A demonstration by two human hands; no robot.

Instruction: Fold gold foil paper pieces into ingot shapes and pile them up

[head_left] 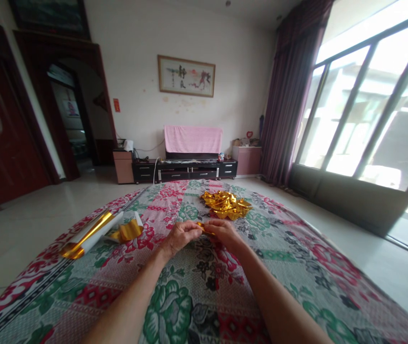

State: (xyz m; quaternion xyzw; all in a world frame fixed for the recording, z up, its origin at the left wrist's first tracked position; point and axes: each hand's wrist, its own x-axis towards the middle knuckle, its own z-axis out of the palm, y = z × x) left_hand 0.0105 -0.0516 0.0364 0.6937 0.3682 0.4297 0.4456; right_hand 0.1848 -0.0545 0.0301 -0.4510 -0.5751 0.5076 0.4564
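Between my two hands is a small piece of gold foil paper [207, 230], mostly covered by my fingers. My left hand [181, 236] pinches its left end between thumb and fingers. On the other end, my right hand [224, 233] has its fingers closed over the foil. Just beyond my hands lies a pile of folded gold foil pieces [226, 204]. To the left rest a partly rolled stack of gold and white foil sheets [91, 235] and a loose, curled gold foil sheet [128, 231].
A flowered cloth [170, 310] in green, pink and black spreads under everything. Past its far edge stands a low black TV cabinet [193, 171] with a pink cloth [193, 139] over the screen. Tall windows [354, 105] line the right side.
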